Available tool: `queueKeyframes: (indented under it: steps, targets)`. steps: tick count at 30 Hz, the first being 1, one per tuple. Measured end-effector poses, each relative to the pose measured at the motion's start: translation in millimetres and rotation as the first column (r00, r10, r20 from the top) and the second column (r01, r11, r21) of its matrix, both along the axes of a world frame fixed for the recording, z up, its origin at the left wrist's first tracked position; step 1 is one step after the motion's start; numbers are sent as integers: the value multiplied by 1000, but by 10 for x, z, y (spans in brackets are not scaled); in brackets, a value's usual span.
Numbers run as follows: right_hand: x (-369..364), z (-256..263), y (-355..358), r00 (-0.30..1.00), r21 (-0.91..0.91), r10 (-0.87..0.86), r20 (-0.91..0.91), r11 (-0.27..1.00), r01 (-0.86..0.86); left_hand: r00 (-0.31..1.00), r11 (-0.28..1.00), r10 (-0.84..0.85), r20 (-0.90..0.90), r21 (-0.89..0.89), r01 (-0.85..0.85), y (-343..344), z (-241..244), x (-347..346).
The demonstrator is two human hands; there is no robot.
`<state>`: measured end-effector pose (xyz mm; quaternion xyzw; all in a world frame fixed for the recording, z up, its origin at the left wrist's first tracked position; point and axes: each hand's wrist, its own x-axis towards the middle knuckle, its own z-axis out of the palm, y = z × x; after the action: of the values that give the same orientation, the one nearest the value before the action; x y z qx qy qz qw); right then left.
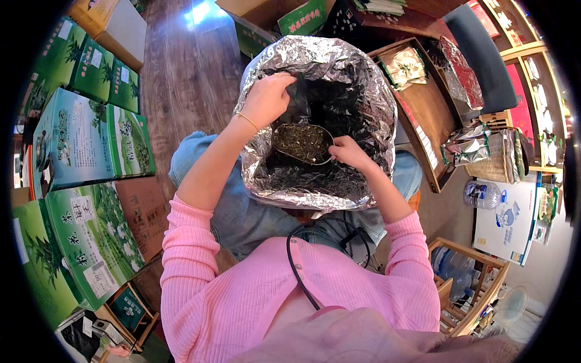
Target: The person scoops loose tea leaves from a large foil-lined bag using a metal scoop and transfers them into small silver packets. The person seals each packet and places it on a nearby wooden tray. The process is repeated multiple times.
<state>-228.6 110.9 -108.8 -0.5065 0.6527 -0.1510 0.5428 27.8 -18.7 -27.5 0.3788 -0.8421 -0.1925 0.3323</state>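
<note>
Between my knees stands a foil-lined container (313,47), its crinkled silver liner folded out over the rim. My right hand (349,152) grips the end of a metal-rimmed scoop (303,144) inside it. Dried, loose tea-like leaves (299,138) fill the scoop. At the container's upper left, my left hand (270,96) pinches the top of a dark, thin bag (299,97), which hangs just above the scoop. The bag's mouth and contents cannot be made out. Deep shadow hides the container's bottom.
Stacked green tea cartons (91,236) line the left side. At the right, a wooden tray (431,104) holds flat foil packets (403,68). Beyond it are a woven basket (490,159), a plastic water bottle (483,194) and a wooden rack (490,277). An opened cardboard box (258,11) stands ahead.
</note>
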Motion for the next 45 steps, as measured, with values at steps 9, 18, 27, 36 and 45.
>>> queueKeyframes:
  steps: [9,18,27,36,45]
  targets:
    - [7,1505,380,996,-78,-2,95,997,10,989,986,-144,29,90,140,83,-61,-8]
    - [-85,1922,199,994,-171,-5,-106,985,-13,965,966,-246,-92,59,252,229,-101,-153]
    - [-215,1854,138,987,-185,22,-161,981,-52,980,976,-197,34,106,192,228,-12,-201]
    - [-255,1899,101,886,-292,26,-463,939,-180,975,974,-188,118,147,170,275,19,-282]
    - [-100,2094,20,743,-249,118,-659,898,-363,978,974,-192,88,143,178,297,-23,-347]
